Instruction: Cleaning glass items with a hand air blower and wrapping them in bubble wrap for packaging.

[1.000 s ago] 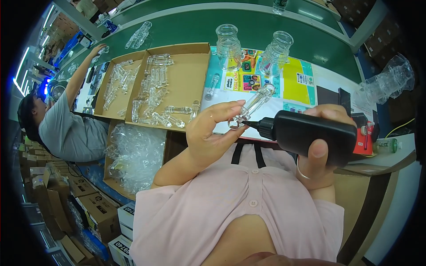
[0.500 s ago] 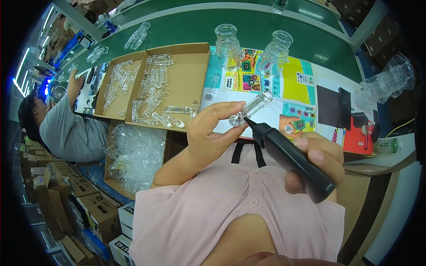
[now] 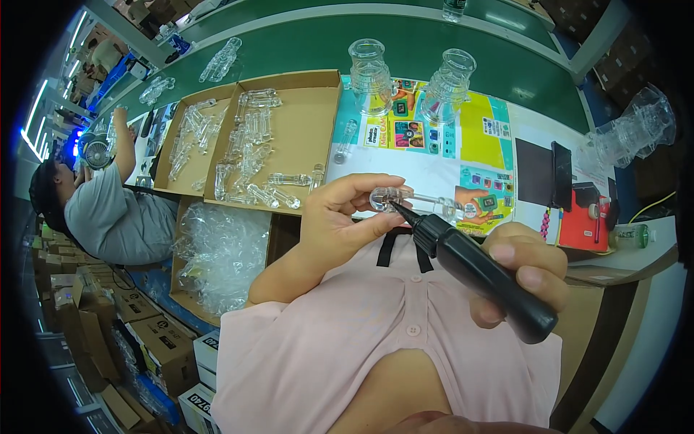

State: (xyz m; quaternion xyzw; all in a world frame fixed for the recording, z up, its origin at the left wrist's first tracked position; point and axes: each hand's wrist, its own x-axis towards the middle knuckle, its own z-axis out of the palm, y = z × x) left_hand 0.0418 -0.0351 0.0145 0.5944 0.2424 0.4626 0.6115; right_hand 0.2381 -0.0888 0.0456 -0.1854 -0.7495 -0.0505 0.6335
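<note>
Between the thumb and fingers of my left hand [image 3: 347,210] is one end of a clear, rod-shaped piece [image 3: 426,203] with a rounded knob. Its free end points right, over the printed sheet. My right hand [image 3: 528,271] is closed around a black squeeze bottle [image 3: 481,275] with a narrow pointed nozzle. The nozzle tip is at the knob end of the clear piece, close to my left fingertips; whether it touches cannot be made out. Left of my left hand, several similar clear pieces [image 3: 253,155] lie in a cardboard tray [image 3: 307,108].
Two clear vase-like vessels [image 3: 371,83] stand on a colourful printed sheet [image 3: 481,137]. Another clear vessel [image 3: 636,130] is at far right, near a red box [image 3: 584,228]. Clear plastic bags [image 3: 220,253] fill a carton at left. A co-worker [image 3: 119,217] sits beyond it.
The clear piece has swung from slanting up and away to nearly level, pointing right. The bottle has shifted slightly down and right, its nozzle staying at the knob. The co-worker's arm has moved.
</note>
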